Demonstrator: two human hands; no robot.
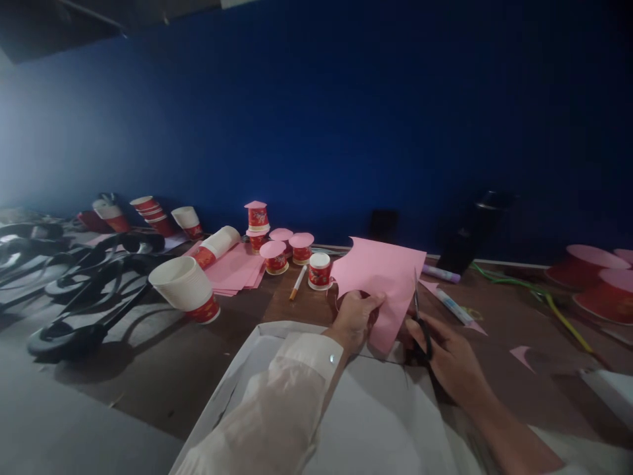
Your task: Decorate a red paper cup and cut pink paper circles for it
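Observation:
My left hand (357, 318) pinches a sheet of pink paper (390, 267) near its lower left edge, thumb on top. Curved bites are cut out of the sheet's left side. My right hand (448, 353) grips black-handled scissors (423, 333), whose blades point up along the paper's right edge. Whether the blades touch the paper I cannot tell. Just left of the sheet stands a red paper cup (320, 272) upside down. Several red cups with pink paper discs (273, 251) on top stand behind it, one pair stacked.
A marker (297, 284) lies left of the cup. Stacked white-and-red cups (185, 287), pink sheets (240, 269) and black headphones (99, 297) fill the left. Glue sticks (452, 307), a pink scrap (523, 357) and a green-yellow cord (564, 315) lie right. A white box lid (257, 340) is in front.

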